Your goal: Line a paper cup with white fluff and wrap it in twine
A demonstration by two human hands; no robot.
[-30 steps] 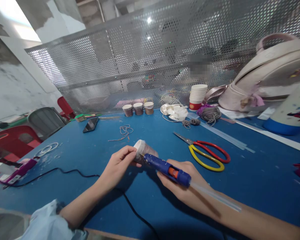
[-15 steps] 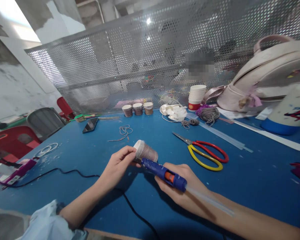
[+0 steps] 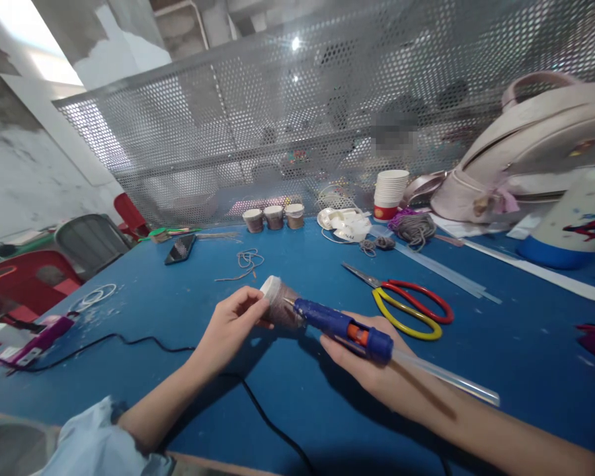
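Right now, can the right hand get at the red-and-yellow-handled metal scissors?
Probably not without freeing up: the right hand is closed on the blue plastic glue gun. The scissors lie flat just beyond it, with only bare blue table between.

Holds L grip [image 3: 233,324] fwd at centre, thumb + fingertips pinched shut, wrist straight, bare L forearm [image 3: 173,396] angled in from lower left. Has R grip [image 3: 371,363] just beside, fingers curled shut from below, R forearm [image 3: 476,430] in from lower right.
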